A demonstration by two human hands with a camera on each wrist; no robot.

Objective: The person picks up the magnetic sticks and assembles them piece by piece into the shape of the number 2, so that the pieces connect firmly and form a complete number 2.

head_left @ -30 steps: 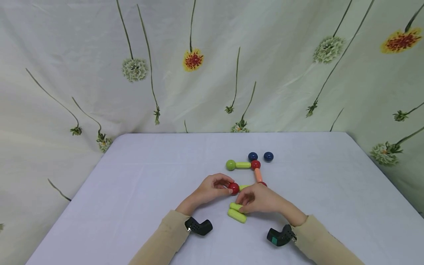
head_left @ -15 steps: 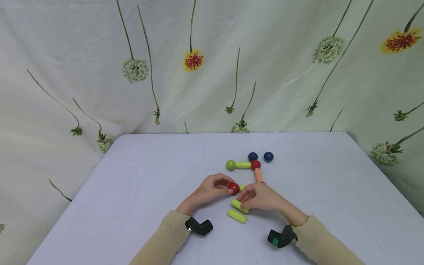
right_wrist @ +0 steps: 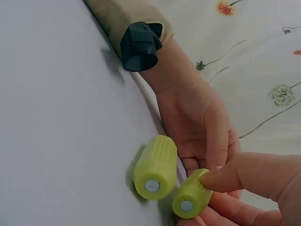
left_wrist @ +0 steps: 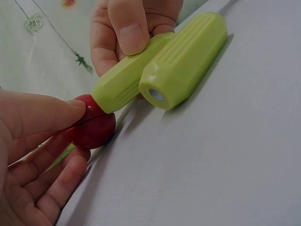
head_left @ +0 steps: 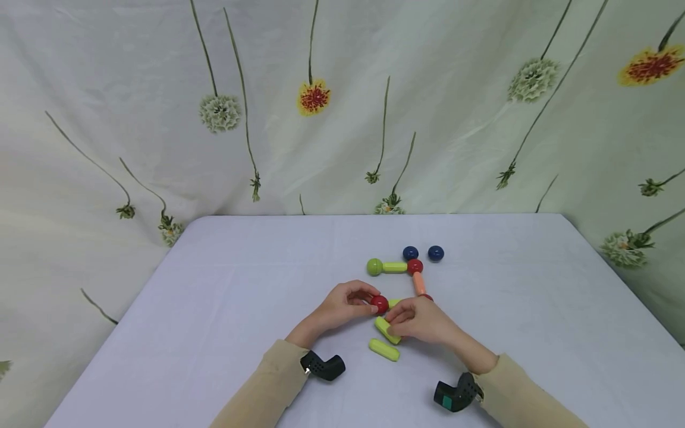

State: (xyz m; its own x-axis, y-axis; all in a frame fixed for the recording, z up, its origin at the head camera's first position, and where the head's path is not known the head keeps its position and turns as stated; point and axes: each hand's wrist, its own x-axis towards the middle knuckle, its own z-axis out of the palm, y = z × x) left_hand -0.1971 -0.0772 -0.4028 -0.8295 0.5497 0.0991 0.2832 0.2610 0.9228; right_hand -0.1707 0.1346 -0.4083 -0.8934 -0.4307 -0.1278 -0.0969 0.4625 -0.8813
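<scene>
With thumb and fingers my left hand [head_left: 342,304] holds a red ball [head_left: 380,304] steady low over the table. My right hand [head_left: 423,320] pinches a yellow-green ribbed rod [head_left: 386,329]. In the left wrist view the tip of this held rod [left_wrist: 127,77] is right at the red ball [left_wrist: 94,125]. Below it in the head view lies a second yellow-green rod [head_left: 384,349]; a pale disc shows in the end of that rod [right_wrist: 157,169] in the right wrist view. Another yellow-green rod [head_left: 394,303] extends from the red ball's right side, partly hidden behind my right hand.
Beyond my hands, an orange rod [head_left: 419,283] runs from a partly hidden red ball [head_left: 426,296] to another red ball [head_left: 415,266]. From there a yellow-green rod [head_left: 395,267] leads left to a green ball [head_left: 374,267]. Two dark blue balls [head_left: 410,253] stand behind.
My right hand has moved its rod away from the loose one, up to the red ball, and turned it slightly steeper. My left hand stays on the red ball.
</scene>
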